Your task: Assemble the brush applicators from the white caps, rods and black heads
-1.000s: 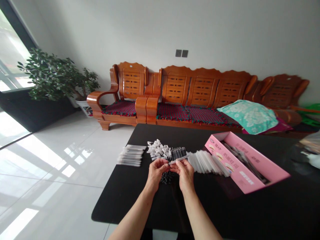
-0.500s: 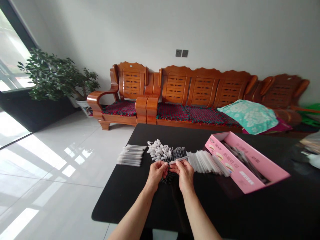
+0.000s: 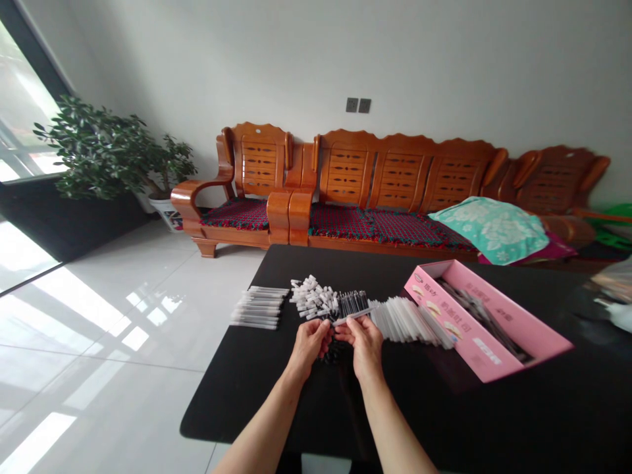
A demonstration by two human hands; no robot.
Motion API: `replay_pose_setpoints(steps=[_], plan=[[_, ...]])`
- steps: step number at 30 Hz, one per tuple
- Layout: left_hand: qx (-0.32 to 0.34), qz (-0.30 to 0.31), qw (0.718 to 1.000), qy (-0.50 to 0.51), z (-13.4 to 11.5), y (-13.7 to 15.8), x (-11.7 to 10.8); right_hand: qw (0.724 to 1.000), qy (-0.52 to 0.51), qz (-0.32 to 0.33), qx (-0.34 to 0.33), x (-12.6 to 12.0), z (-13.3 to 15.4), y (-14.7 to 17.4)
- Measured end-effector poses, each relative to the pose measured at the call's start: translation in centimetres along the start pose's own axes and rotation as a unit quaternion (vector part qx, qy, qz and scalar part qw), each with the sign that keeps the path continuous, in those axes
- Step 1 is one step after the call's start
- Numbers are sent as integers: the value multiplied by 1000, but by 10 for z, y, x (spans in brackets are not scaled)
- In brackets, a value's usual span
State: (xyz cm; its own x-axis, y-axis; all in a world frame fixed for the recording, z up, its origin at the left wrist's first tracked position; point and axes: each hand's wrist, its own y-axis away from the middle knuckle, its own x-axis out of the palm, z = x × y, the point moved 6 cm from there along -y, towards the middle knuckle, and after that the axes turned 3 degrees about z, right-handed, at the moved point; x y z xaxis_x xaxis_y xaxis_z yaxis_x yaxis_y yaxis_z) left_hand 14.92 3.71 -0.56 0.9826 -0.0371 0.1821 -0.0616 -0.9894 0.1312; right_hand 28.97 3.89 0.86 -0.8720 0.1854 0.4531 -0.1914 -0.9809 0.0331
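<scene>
Pinching pen tube [image 3: 361, 314] above surface [image 3: 232, 401], toward left edge: left grip [image 3: 309, 341] clamped at its left end, right grip [image 3: 365, 342] clamped farther along. Best keep both aligned, pressure even, clear of pens [image 3: 259, 309] by left edge.

On the long, pink, open-topped cardboard box [image 3: 474, 363] I see dark Chinese characters [image 3: 455, 315], too blurred to read surely. I cannot read its white label [image 3: 486, 351] or inner-wall lettering [image 3: 504, 315] either.

Black table [image 3: 237, 395] — pale pens [image 3: 259, 308], white caps [image 3: 312, 296], translucent tubes [image 3: 407, 319], open pink box [image 3: 469, 339]
</scene>
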Motion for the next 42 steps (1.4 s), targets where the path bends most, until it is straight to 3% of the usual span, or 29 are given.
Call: replay_pose_setpoints(steps=[7,13,19,25,31,37,42], plan=[[42,-8,998,46,-11,2,1,1000,1,-7,3,-2,1,0],[-10,20,1000,16,-3,2,3,1000,4,-10,2,-4,0,-1],[43,-2,997,60,-11,0,1,1000,4,-6,0,-2,1,-1],[-11,9,1000,18,-2,0,2,1000,7,0,0,0,2,0],[40,-1,997,64,-11,-1,0,1000,4,-1,6,0,-1,-1],[-20,14,1000,16,-3,-1,2,1000,7,3,1,2,2,-1],[27,7,999,45,-8,-1,0,1000,7,3,6,0,-1,-1]])
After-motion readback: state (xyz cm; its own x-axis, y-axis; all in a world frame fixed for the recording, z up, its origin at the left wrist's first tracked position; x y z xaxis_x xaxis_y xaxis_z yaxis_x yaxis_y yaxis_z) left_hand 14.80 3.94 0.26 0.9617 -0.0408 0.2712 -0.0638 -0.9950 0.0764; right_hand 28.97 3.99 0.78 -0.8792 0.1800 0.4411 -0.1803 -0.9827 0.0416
